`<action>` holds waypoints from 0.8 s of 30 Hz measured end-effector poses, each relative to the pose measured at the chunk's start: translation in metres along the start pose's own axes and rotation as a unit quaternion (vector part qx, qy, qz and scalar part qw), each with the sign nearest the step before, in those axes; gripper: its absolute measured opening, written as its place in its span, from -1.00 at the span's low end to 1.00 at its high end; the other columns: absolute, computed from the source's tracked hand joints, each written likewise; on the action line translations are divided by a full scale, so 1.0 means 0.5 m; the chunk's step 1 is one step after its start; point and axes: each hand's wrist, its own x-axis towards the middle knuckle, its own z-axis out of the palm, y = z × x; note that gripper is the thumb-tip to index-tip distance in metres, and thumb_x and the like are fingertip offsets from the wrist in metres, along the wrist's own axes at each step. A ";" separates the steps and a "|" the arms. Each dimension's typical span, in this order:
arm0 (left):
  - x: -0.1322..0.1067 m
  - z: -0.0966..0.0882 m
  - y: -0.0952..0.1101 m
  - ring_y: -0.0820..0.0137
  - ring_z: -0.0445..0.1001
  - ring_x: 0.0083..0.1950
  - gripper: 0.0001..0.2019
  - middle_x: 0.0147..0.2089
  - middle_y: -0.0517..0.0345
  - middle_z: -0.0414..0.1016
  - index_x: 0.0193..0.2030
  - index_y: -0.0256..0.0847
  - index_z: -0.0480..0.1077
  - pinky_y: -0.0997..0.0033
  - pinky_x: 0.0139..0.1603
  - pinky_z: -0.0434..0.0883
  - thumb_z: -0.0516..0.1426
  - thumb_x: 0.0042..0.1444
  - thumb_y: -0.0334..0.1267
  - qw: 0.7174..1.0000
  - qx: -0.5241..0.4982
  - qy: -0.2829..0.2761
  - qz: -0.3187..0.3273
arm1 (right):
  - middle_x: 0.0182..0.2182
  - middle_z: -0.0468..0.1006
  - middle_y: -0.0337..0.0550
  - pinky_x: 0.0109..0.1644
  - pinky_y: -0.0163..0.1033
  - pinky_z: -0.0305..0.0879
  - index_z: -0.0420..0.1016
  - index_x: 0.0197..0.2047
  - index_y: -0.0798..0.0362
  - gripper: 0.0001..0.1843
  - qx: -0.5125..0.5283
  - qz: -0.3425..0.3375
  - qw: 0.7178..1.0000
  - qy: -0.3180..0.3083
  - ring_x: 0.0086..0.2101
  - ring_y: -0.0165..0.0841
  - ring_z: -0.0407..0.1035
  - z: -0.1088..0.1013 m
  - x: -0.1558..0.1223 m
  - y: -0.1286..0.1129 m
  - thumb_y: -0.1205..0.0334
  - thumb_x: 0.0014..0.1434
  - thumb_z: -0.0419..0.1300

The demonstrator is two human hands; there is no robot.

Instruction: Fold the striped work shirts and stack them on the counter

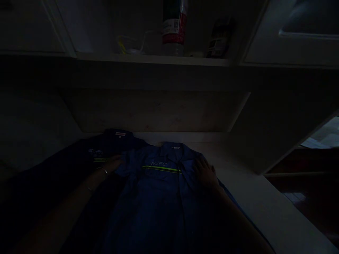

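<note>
A blue work shirt (159, 197) with a yellow-green chest stripe and white lettering lies flat on a pale surface, collar away from me. My left hand (112, 165), a bracelet on its wrist, rests at the shirt's left shoulder, fingers partly under the cloth. My right hand (205, 173) lies flat on the shirt's right shoulder with its fingers stretched out. A darker navy shirt (106, 148) lies spread to the left, partly beneath the blue one. The scene is very dim.
A pale shelf (159, 59) overhead carries a bottle with a red and white label (174, 28), a dark bottle (219, 38) and a clear container (129, 45). The white surface (265, 208) runs to the right; dark flooring (309, 197) lies beyond its edge.
</note>
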 end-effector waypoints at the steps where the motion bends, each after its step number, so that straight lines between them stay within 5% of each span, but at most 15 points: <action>1: -0.008 -0.003 0.020 0.25 0.59 -0.25 -0.66 -0.30 0.12 0.63 -0.14 -0.23 0.52 0.33 -0.25 0.52 0.19 -0.09 -0.21 0.999 -0.035 -0.015 0.012 | 0.42 -0.11 -0.17 0.34 0.29 -0.22 0.01 0.41 -0.10 -0.37 -0.002 0.000 1.000 0.007 0.37 -0.14 -0.23 0.003 -0.002 -0.001 -0.11 0.37 -0.20; 6: -0.099 0.029 0.156 0.20 0.55 -0.09 -0.39 -0.04 0.04 0.59 0.17 -0.20 0.38 0.23 -0.09 0.51 0.25 -0.08 -0.14 0.957 -0.223 -0.165 0.086 | 0.42 -0.12 -0.15 0.33 0.28 -0.21 -0.04 0.43 -0.07 -0.36 -0.001 -0.015 1.000 0.012 0.37 -0.13 -0.24 -0.002 -0.004 -0.001 -0.10 0.37 -0.24; 9: -0.145 0.098 0.203 0.20 0.55 -0.08 -0.33 0.05 -0.06 0.54 0.27 -0.20 0.27 0.20 -0.15 0.52 0.24 0.01 -0.04 0.943 -0.178 -0.260 0.104 | 0.42 -0.10 -0.15 0.33 0.27 -0.22 -0.01 0.42 -0.07 -0.37 0.017 -0.017 1.000 0.010 0.37 -0.13 -0.22 -0.008 -0.006 -0.001 -0.09 0.37 -0.24; 11: -0.156 0.152 0.200 0.20 0.53 0.00 -0.39 0.08 -0.09 0.52 0.27 -0.21 0.26 0.16 -0.02 0.50 0.16 0.11 -0.01 0.947 -0.118 -0.264 0.140 | 0.41 -0.05 -0.13 0.36 0.23 -0.23 0.03 0.41 -0.03 -0.38 0.049 -0.017 0.998 0.026 0.36 -0.16 -0.18 -0.013 -0.007 0.000 -0.07 0.38 -0.25; 15: -0.174 0.220 0.141 0.17 0.31 0.30 -0.51 0.26 -0.12 0.38 0.19 -0.26 0.36 0.14 0.36 0.19 0.06 0.19 -0.06 0.941 0.098 -0.189 0.264 | 0.34 0.15 -0.01 0.37 0.06 -0.11 0.12 0.37 0.09 -0.38 0.190 -0.003 0.973 0.131 0.30 -0.24 0.03 -0.039 -0.012 0.004 0.00 0.38 -0.28; 18: -0.235 0.205 0.082 0.25 0.25 0.34 -0.55 0.32 0.02 0.30 0.18 -0.14 0.37 0.17 0.40 0.15 -0.03 0.24 -0.05 0.938 0.141 -0.117 0.294 | 0.18 0.39 0.08 0.25 0.01 0.15 0.30 0.24 0.10 -0.41 0.345 0.062 0.913 0.208 0.16 -0.18 0.27 -0.082 -0.043 0.012 -0.06 0.34 -0.18; 21: -0.342 0.142 0.000 0.21 0.28 0.31 -0.58 0.27 0.09 0.35 0.13 0.02 0.39 0.12 0.38 0.19 -0.02 0.21 0.03 0.963 0.116 -0.006 0.242 | -0.04 0.56 0.02 0.05 -0.03 0.34 0.40 0.10 0.03 -0.46 0.474 0.131 0.845 0.210 -0.06 -0.16 0.45 -0.133 -0.134 0.041 -0.15 0.23 0.03; 24: -0.466 0.071 -0.103 0.04 0.30 0.27 -0.61 0.16 0.11 0.43 0.04 0.22 0.42 -0.06 0.25 0.35 0.08 0.07 0.12 0.991 0.102 0.039 0.079 | -0.16 0.58 -0.03 -0.07 -0.02 0.39 0.46 0.02 -0.04 -0.46 0.481 0.239 0.822 0.188 -0.18 -0.13 0.48 -0.158 -0.297 0.110 -0.20 0.09 0.16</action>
